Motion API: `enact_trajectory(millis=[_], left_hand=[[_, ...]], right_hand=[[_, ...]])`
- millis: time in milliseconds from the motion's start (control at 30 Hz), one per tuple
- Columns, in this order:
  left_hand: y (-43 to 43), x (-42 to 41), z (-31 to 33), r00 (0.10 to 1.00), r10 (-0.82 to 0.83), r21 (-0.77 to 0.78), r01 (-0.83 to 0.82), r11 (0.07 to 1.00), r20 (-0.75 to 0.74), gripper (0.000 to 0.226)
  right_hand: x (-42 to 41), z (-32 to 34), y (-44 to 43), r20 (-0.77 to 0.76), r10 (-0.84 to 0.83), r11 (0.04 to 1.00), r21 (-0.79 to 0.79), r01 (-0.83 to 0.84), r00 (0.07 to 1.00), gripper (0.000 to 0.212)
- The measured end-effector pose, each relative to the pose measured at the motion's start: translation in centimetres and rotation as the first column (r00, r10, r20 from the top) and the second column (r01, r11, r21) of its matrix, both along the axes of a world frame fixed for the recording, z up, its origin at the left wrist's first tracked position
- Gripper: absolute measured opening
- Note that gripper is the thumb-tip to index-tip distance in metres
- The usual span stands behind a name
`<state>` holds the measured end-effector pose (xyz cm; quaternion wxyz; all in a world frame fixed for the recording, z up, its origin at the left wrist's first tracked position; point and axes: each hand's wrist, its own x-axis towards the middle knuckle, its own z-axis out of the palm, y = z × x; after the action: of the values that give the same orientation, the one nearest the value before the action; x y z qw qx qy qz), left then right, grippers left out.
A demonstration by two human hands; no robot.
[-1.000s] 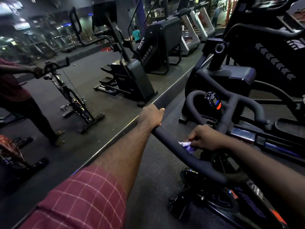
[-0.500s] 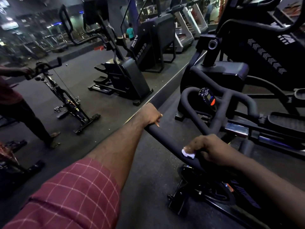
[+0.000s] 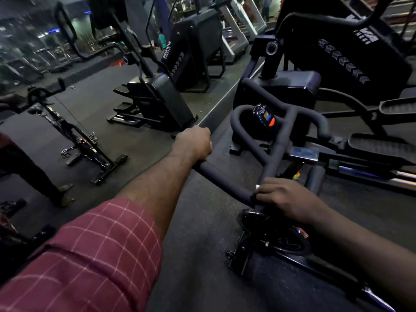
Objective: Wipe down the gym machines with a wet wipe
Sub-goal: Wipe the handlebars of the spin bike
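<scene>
A black padded handlebar (image 3: 225, 180) is gripped at its end by the outstretched left hand (image 3: 193, 144); a white wet wipe (image 3: 258, 187) (only a sliver shows) is clamped round its bend by the right hand (image 3: 287, 199), above open dark floor (image 3: 202, 239).

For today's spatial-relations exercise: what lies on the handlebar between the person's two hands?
In the head view, only bare black handlebar runs between the left hand and the right hand, which holds the wipe.
</scene>
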<state>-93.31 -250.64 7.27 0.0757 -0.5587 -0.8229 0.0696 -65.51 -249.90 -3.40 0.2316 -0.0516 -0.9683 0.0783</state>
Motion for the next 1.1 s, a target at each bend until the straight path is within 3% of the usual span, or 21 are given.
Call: enact_trajectory(millis=[100, 200, 300, 400, 467, 500, 633, 733, 833, 900, 967, 1033, 1100], left_hand=[[-0.3, 1.1, 0.6, 0.995, -0.087, -0.13, 0.081, 0.988, -0.039, 0.041], [-0.8, 2.1, 0.5, 0.967, -0.243, -0.349, 0.203, 0.915, -0.074, 0.052], [-1.7, 4.1, -0.4, 0.935, -0.338, -0.482, 0.248, 0.84, -0.108, 0.049], [-1.8, 6.0, -1.0, 0.941, -0.33, -0.518, 0.245, 0.82, -0.077, 0.041], [-1.7, 6.4, -1.1, 0.946, -0.315, -0.521, 0.232, 0.822, -0.077, 0.046], [-1.8, 6.4, -1.1, 0.947, -0.311, -0.521, 0.226, 0.823, -0.08, 0.048], [-1.8, 6.2, -1.3, 0.935, -0.341, -0.486, 0.256, 0.836, -0.094, 0.051], [-1.8, 6.3, -1.1, 0.937, -0.337, -0.492, 0.253, 0.833, -0.089, 0.051], [-1.7, 6.1, -1.2, 0.935, -0.341, -0.491, 0.252, 0.834, -0.1, 0.052], [-1.8, 6.0, -1.3, 0.932, -0.349, -0.481, 0.26, 0.838, -0.104, 0.052], [-1.8, 6.0, -1.4, 0.928, -0.356, -0.474, 0.267, 0.839, -0.108, 0.052], [-1.7, 5.9, -1.6, 0.933, -0.347, -0.481, 0.261, 0.837, -0.098, 0.052], [-1.7, 5.8, -1.5, 0.939, -0.331, -0.483, 0.248, 0.84, -0.092, 0.051]], right_hand=[[-2.2, -0.6, -2.0, -0.088, -0.059, 0.995, -0.082, 0.052, 0.994, 0.021], [-0.4, -2.3, -3.2, -0.026, 0.026, 0.96, -0.277, -0.032, 0.999, 0.041], [3.2, -1.7, -1.9, -0.024, 0.025, 0.963, -0.268, -0.03, 0.999, 0.045], [3.3, -0.4, 0.9, -0.171, -0.274, 0.929, -0.301, 0.215, 0.946, 0.028], [1.4, -0.4, 2.1, -0.217, -0.511, 0.827, -0.387, 0.407, 0.832, 0.037], [0.4, -0.7, 2.0, -0.209, -0.536, 0.818, -0.37, 0.441, 0.818, 0.045], [1.1, -0.9, -1.2, -0.017, -0.362, 0.917, -0.186, 0.353, 0.932, 0.052], [1.5, 1.1, -1.0, 0.036, -0.228, 0.956, -0.179, 0.23, 0.973, 0.033], [-0.2, 1.1, 3.7, -0.141, -0.488, 0.845, -0.325, 0.426, 0.861, 0.023], [-1.2, 0.2, 5.1, -0.094, -0.561, 0.807, -0.285, 0.517, 0.823, 0.026], [-1.9, -0.3, 3.1, -0.045, -0.464, 0.88, -0.143, 0.454, 0.885, 0.015], [-1.8, -0.4, 0.7, 0.013, -0.272, 0.962, -0.004, 0.272, 0.962, 0.009], [-1.9, 0.6, 1.1, 0.119, -0.198, 0.979, -0.028, 0.203, 0.973, 0.01]])
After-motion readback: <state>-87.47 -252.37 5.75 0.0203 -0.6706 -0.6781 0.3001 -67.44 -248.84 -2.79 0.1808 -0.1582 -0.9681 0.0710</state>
